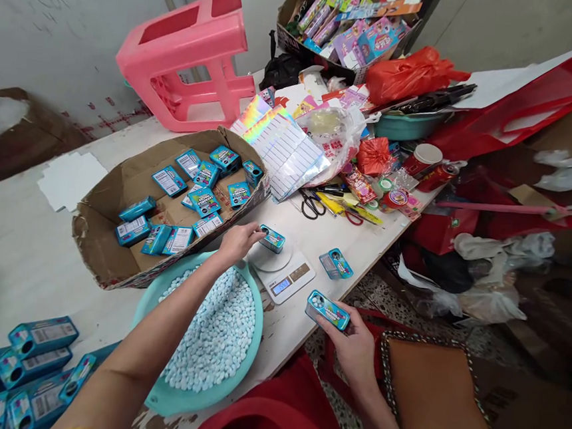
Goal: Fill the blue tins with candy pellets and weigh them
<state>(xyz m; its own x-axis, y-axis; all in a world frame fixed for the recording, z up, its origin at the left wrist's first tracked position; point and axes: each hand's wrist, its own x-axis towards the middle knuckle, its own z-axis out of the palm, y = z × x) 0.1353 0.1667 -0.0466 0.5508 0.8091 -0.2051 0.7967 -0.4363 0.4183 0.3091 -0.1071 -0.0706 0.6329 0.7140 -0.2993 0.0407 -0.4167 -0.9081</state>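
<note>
My left hand (240, 242) is pinched at the near end of a small blue candy box (272, 239), which sits on the round pan of a digital scale (287, 283). Whatever lies between those fingertips is hidden or too small to name. My right hand (355, 344) grips another blue candy box (328, 310) beyond the table's edge, with pale candies showing in its round opening. A third blue box (336, 264) rests near the table edge, right of the scale. Under my left forearm, a turquoise basin (255, 332) holds many pale blue candies (212, 345).
A cut-down cardboard box (97, 251) contains several blue boxes. More blue boxes (42, 337) are stacked at lower left. Behind are a pink stool (185, 52), shiny label sheets (286, 151), scissors (313, 207) and a carton of packages (352, 27). A red tub (253, 408) stands below.
</note>
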